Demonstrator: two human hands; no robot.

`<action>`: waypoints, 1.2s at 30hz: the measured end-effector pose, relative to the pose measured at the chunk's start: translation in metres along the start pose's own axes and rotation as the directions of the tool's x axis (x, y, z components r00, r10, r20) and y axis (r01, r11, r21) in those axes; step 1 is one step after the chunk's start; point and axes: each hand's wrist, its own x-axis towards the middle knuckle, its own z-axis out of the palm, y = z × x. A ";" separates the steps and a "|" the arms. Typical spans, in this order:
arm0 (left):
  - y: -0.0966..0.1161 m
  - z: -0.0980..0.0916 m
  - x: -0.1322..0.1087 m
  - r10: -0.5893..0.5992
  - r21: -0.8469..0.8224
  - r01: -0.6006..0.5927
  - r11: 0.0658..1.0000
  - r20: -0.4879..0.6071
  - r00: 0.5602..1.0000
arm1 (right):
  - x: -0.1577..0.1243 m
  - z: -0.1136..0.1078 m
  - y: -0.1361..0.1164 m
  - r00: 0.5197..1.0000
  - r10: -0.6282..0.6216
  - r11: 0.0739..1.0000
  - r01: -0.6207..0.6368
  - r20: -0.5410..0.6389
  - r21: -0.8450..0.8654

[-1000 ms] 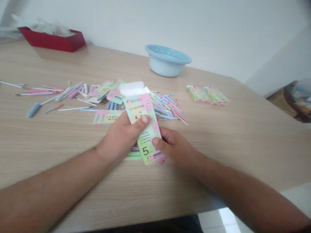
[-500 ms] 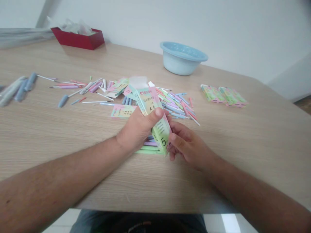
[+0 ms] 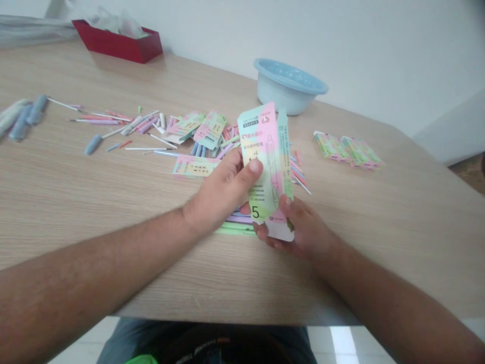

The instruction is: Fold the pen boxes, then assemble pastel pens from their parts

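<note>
Hidden: the lower end of the pen carton (image 3: pixel 265 151) sits behind the fingers of the right hand; its print is too small to read apart from a large "5". Green and purple pens (image 3: pixel 237 226) lie partly under the left wrist. Grey-blue pieces (image 3: pixel 20 116) at the left border are blurred and cut off.
Pen carton: pastel pink, green and yellow, held upright above the counter (image 3: pixel 379 227), between both hands.
Left hand (image 3: pixel 223 194): grips the carton's left side, thumb pressed on its front.
Right hand (image 3: pixel 303 232): closed around the carton's bottom end, thumb on the right edge.
Edges and room: the near counter edge runs just under the forearms; bare wood lies open to the right and front.
Around: loose pens (image 3: pixel 113 132) and flat cartons (image 3: pixel 195 167) are scattered behind the hands; packed cartons (image 3: pixel 346 150) lie well apart on the right.
In the way: a pale blue basin (image 3: pixel 290 91) and a red box (image 3: pixel 119 43) stand at the far side.
</note>
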 end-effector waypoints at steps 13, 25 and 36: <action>0.013 0.001 0.000 -0.087 -0.069 0.091 0.993 0.058 0.995 | 0.000 0.004 0.004 0.962 0.147 0.963 -0.191 0.229 0.188; 0.023 0.002 0.023 -0.036 -0.138 -0.005 0.990 -0.289 0.957 | -0.003 -0.030 -0.008 0.953 -0.298 0.786 0.217 -0.047 -0.579; 0.012 0.010 0.017 -0.093 -0.088 0.070 0.994 -0.288 0.953 | -0.003 -0.016 -0.016 0.863 -0.498 0.200 0.211 0.086 -0.957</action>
